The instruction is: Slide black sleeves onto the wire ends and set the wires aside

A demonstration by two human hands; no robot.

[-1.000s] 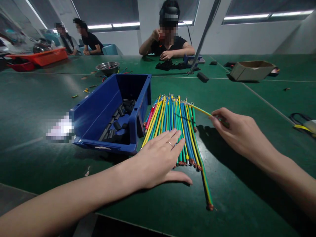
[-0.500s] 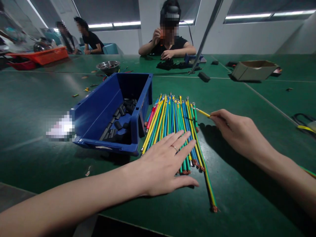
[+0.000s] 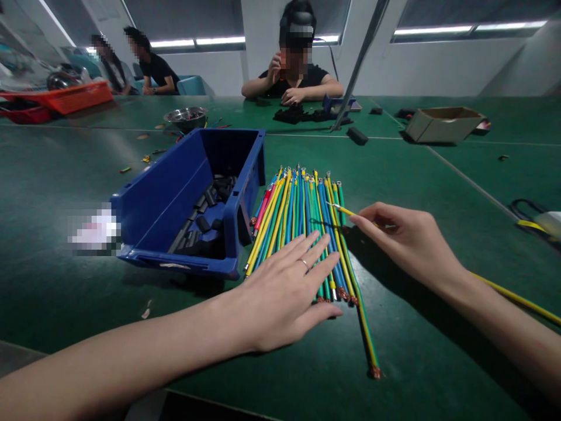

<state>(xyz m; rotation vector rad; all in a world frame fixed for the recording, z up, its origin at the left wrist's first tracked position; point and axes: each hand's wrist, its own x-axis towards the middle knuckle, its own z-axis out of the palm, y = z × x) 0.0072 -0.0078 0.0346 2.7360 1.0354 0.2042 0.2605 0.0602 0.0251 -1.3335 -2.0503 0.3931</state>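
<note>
My left hand (image 3: 293, 286) lies flat with its fingers spread over a row of cut wires (image 3: 302, 204) in green-yellow, blue and red. Metal lugs tip their far ends; bare copper strands show at several near ends. One longer green-yellow wire (image 3: 366, 333) reaches past the others toward me. Between thumb and forefinger, my right hand (image 3: 398, 234) pinches a yellow wire (image 3: 344, 210) with a metal tip, held over the right side of the row. Behind the right wrist a yellow length of wire (image 3: 517, 297) runs to the frame's right edge.
A blue bin (image 3: 175, 175) with black sleeve-like pieces (image 3: 204, 222) stands left of the wires. Farther back are a metal bowl (image 3: 186, 118), a slanted pole (image 3: 362, 64), a cardboard box (image 3: 445, 126) and red baskets (image 3: 83, 99). A person (image 3: 298, 82) sits across the table.
My right hand has moved left with the yellow wire, whose tip now lies over the row rather than at its right edge. My left hand stays on the wires. The view has shifted slightly.
</note>
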